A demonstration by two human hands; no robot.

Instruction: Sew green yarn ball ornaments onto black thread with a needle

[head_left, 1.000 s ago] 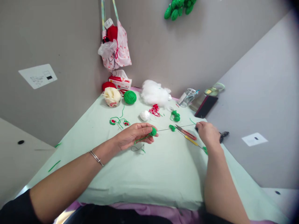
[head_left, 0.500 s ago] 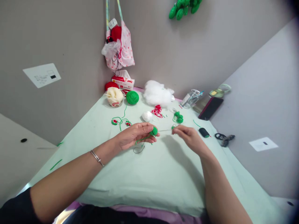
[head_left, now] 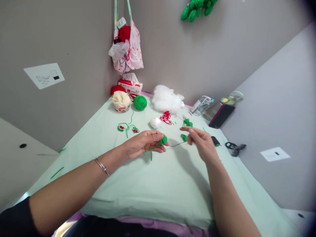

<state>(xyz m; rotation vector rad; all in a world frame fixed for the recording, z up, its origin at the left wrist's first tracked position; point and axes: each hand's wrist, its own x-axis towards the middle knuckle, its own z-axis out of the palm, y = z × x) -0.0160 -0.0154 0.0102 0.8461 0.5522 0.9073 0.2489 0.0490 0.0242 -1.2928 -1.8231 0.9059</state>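
Note:
My left hand (head_left: 148, 142) pinches a small green crocheted ball (head_left: 163, 140) between thumb and fingers. A green yarn tail (head_left: 151, 155) hangs below those fingers. From the ball a thin dark thread (head_left: 176, 144) runs slackly across to my right hand (head_left: 201, 140). That hand's index finger points left, while the thumb and other fingers close on the thread; whether a needle is among them I cannot tell. Just left of the right fingers lies a small green crocheted piece (head_left: 183, 137). More green pieces (head_left: 188, 122) lie behind that hand.
Farther back are a green yarn ball (head_left: 140, 103), white stuffing (head_left: 166, 98), a white yarn ball (head_left: 155, 123) and red yarn scraps (head_left: 166, 117). Red-and-green pieces (head_left: 120, 128) lie left. A phone (head_left: 221, 116), dark thread spool (head_left: 215, 141) and hair clip (head_left: 235, 148) are right.
The dark loop below my left hand is gone, and the taut line to my right hand now sags. My right index finger has stretched out. My left hand keeps the ball in place.

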